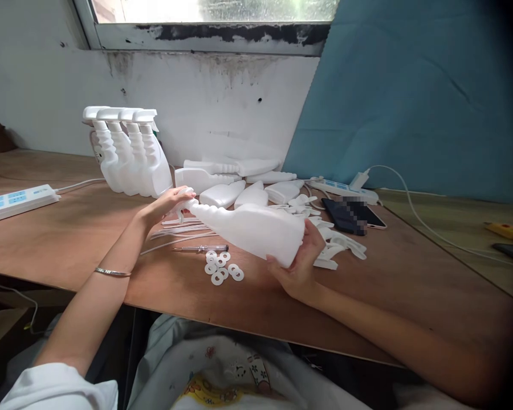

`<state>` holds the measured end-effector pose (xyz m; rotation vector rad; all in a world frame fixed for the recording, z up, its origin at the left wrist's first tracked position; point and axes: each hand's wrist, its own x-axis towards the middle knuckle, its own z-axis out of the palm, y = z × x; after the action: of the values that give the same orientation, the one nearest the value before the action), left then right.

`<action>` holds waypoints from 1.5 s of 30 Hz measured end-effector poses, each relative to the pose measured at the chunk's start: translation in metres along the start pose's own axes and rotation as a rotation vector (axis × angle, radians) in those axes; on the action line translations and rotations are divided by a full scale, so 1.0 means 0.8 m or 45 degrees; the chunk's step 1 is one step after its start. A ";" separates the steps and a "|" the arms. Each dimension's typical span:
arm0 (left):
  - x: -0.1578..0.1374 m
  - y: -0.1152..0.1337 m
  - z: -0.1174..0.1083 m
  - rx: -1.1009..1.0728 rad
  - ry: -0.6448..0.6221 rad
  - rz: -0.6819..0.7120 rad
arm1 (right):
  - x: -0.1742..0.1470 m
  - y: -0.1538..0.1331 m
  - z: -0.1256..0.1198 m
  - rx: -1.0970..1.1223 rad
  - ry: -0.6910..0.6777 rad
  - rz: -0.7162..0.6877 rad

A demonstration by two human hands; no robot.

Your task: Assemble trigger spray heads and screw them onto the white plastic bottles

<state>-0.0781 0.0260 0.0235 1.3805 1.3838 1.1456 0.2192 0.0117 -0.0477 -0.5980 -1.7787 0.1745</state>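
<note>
A white spray bottle (256,228) lies tilted in the air above the table, its neck to the left and its base to the right. My left hand (171,204) is closed around the white trigger sprayer head (182,212) at the neck end. Around the bottle's base, the fingers and thumb of my right hand (301,265) are wrapped. Below the bottle, several white ring washers (218,277) lie in a loose cluster. A small screwdriver (203,249) and several thin white tubes (183,229) rest beside them.
Several assembled spray bottles (132,154) stand upright at the back left. Loose bottles (222,194) and white trigger parts (346,244) lie behind and right. Two phones (346,216) and a power strip (346,191) are at the right, another power strip (21,202) at the left.
</note>
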 end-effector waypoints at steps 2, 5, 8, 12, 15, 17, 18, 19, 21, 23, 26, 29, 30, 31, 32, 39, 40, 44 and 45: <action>0.000 0.001 0.001 0.006 -0.028 -0.002 | -0.002 0.002 0.001 -0.047 0.036 -0.113; -0.002 0.005 0.004 0.006 -0.061 0.005 | -0.004 0.003 0.002 -0.070 0.095 -0.220; -0.007 0.010 0.007 0.020 -0.086 0.006 | -0.006 0.004 0.003 -0.081 0.098 -0.295; -0.010 0.014 0.010 0.032 -0.078 -0.001 | -0.010 0.011 0.002 -0.142 0.030 -0.271; -0.009 0.012 0.009 0.009 -0.054 -0.010 | -0.013 0.017 0.001 -0.141 -0.048 -0.190; -0.006 0.009 0.006 -0.023 -0.045 -0.019 | -0.012 0.018 0.001 -0.148 -0.087 -0.198; -0.004 0.007 0.005 -0.042 -0.043 -0.023 | -0.012 0.017 0.001 -0.165 -0.092 -0.221; -0.003 0.006 0.003 -0.063 -0.041 -0.025 | -0.010 0.016 0.001 -0.189 -0.092 -0.249; 0.000 0.002 0.001 -0.102 -0.039 -0.019 | -0.008 0.014 0.002 -0.234 -0.082 -0.294; 0.000 0.001 0.000 -0.124 -0.036 -0.012 | -0.006 0.012 0.002 -0.259 -0.070 -0.301; -0.002 0.000 0.002 -0.114 -0.018 -0.024 | -0.004 0.013 0.002 -0.270 -0.082 -0.231; -0.005 0.001 0.005 -0.092 0.028 -0.036 | -0.002 0.016 0.001 -0.278 -0.158 -0.144; -0.005 0.002 0.006 -0.087 0.046 -0.036 | -0.002 0.017 0.001 -0.270 -0.183 -0.131; -0.006 0.003 0.006 -0.084 0.064 -0.039 | -0.002 0.017 0.000 -0.254 -0.198 -0.130; -0.008 0.005 0.007 -0.082 0.085 -0.045 | -0.002 0.018 0.001 -0.233 -0.197 -0.136; -0.018 0.019 0.013 -0.077 0.168 -0.094 | 0.002 0.013 0.001 -0.116 -0.075 -0.269; -0.017 0.018 0.012 -0.086 0.170 -0.091 | 0.003 0.013 0.000 -0.092 -0.105 -0.246; -0.009 0.006 0.004 -0.149 0.145 -0.075 | 0.006 0.018 -0.003 -0.015 -0.191 -0.157; -0.006 0.003 0.002 -0.163 0.130 -0.073 | 0.007 0.019 -0.003 -0.008 -0.187 -0.157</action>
<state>-0.0755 0.0213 0.0253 1.1996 1.3871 1.2593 0.2251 0.0270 -0.0485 -0.4889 -1.9527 0.1307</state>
